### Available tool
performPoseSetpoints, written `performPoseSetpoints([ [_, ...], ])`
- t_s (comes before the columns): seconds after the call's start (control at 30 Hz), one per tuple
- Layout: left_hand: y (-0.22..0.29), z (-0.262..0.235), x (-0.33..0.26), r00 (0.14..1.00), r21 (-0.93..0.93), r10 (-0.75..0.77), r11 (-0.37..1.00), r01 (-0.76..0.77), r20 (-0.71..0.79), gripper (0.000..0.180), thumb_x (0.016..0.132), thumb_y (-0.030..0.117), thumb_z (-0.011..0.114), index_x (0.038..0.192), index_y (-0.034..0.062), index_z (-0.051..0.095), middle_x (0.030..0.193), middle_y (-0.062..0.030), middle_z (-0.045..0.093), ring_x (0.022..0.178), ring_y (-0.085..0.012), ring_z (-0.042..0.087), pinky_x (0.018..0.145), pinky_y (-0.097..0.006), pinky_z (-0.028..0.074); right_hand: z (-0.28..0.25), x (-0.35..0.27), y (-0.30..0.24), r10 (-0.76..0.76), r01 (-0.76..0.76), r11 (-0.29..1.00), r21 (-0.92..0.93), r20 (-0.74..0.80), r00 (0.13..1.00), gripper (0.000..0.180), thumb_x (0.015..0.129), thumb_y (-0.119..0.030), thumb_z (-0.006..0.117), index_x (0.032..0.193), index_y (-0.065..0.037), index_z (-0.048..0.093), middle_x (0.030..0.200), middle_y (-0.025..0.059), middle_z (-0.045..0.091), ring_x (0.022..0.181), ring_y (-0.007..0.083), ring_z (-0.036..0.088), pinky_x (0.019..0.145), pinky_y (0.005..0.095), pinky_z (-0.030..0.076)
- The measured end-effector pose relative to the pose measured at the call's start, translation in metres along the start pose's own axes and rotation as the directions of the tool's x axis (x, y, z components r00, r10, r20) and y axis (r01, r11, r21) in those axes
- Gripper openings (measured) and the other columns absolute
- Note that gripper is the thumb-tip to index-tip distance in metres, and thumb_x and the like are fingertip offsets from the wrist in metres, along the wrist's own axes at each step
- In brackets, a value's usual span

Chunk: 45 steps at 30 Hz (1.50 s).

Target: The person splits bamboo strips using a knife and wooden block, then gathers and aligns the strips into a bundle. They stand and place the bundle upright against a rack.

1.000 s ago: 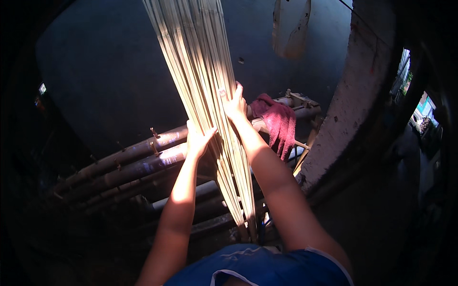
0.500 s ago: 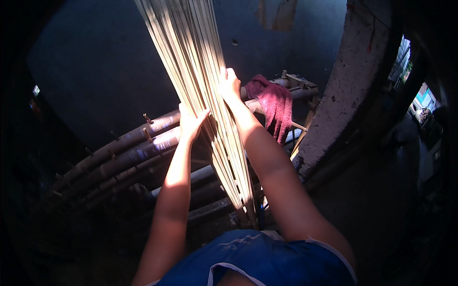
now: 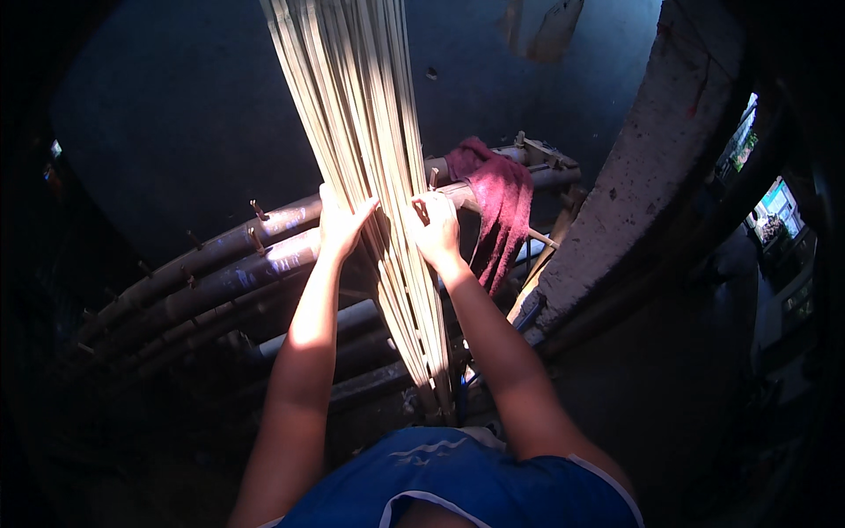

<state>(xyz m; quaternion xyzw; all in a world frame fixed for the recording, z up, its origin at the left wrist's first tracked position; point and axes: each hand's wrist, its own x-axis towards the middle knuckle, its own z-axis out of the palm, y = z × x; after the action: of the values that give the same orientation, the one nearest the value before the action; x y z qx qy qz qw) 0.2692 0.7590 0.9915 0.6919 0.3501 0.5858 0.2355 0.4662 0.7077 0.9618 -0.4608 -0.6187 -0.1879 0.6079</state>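
Note:
A long bundle of thin, pale bamboo strips [image 3: 352, 97] runs from the top of the view down toward my waist, narrowing at the near end. My left hand [image 3: 341, 222] grips its left edge, with the thumb laid over the top and the other fingers mostly hidden along the side and below. Across from it, at nearly the same height, my right hand [image 3: 436, 229] is closed at the right edge, its fingers curled and bent against the outer strips. Narrow gaps split the bundle below my hands.
Beneath the strips, a rack of thick bamboo poles [image 3: 211, 260] with upright pegs crosses from left to right. A dark red towel [image 3: 502, 194] hangs over the poles at right. Beyond it stands a rough concrete pillar edge [image 3: 616, 194]; a dark wall [image 3: 194, 114] lies behind.
My right hand has slid down the bundle toward me, from well above my left hand to beside it. The left hand keeps its hold, and the view has shifted slightly.

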Motion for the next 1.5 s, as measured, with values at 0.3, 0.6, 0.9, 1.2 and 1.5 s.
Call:
performPoseSetpoints([
  [0.3,-0.004,0.001,0.001,0.999,0.068,0.053,0.996,-0.053,-0.005,0.077,0.082,0.038,0.087,0.132,-0.003,0.045,0.122,-0.0212,0.059,0.115,-0.0352,0.061,0.102,-0.043,0.048,0.009,0.012,0.002,0.44,-0.452,0.876,0.166,0.105,0.892,0.015,0.098,-0.02,0.066,0.102,-0.006,0.068,0.095,0.0129,0.069,0.081,0.0268,0.069,0.073,0.0383,0.055],
  [0.6,-0.003,0.001,0.0,0.996,0.082,0.084,0.993,-0.084,0.011,0.078,0.083,0.038,0.085,0.135,-0.0043,0.047,0.125,-0.0218,0.054,0.119,-0.0365,0.057,0.105,-0.044,0.045,0.023,0.077,0.045,0.576,-0.591,0.789,0.167,0.13,0.807,0.034,0.103,-0.035,0.063,0.105,-0.003,0.076,0.089,0.0104,0.073,0.082,0.0185,0.069,0.075,0.0346,0.053],
  [0.9,-0.005,0.0,0.001,0.997,0.152,0.072,0.986,-0.075,0.021,0.07,0.082,0.028,0.088,0.131,-0.0009,0.047,0.121,-0.0165,0.057,0.115,-0.028,0.059,0.102,-0.04,0.047,0.033,0.082,0.061,0.417,-0.64,-0.241,0.729,0.673,0.61,0.022,0.105,-0.028,0.065,0.106,-0.007,0.073,0.095,0.0032,0.075,0.086,0.0132,0.07,0.078,0.0307,0.057],
  [1.2,-0.008,0.0,0.001,0.998,0.114,0.051,0.992,-0.056,0.048,0.076,0.085,0.042,0.081,0.138,-0.0024,0.05,0.124,-0.0228,0.052,0.12,-0.0396,0.056,0.104,-0.046,0.046,0.031,0.085,0.067,0.903,-0.733,0.177,0.657,0.188,0.386,0.029,0.108,-0.027,0.056,0.098,-0.005,0.073,0.085,0.0029,0.069,0.073,0.0137,0.062,0.068,0.028,0.05],
  [1.5,-0.005,0.002,0.001,0.999,0.101,0.033,0.994,-0.034,0.014,0.072,0.08,0.029,0.089,0.132,-0.0013,0.047,0.122,-0.0171,0.057,0.116,-0.0281,0.058,0.103,-0.041,0.047,0.027,0.108,-0.02,-0.16,0.12,0.974,0.191,0.209,0.965,0.017,0.093,-0.022,0.071,0.104,-0.011,0.075,0.09,0.0108,0.071,0.083,0.0323,0.07,0.075,0.0433,0.055],
])
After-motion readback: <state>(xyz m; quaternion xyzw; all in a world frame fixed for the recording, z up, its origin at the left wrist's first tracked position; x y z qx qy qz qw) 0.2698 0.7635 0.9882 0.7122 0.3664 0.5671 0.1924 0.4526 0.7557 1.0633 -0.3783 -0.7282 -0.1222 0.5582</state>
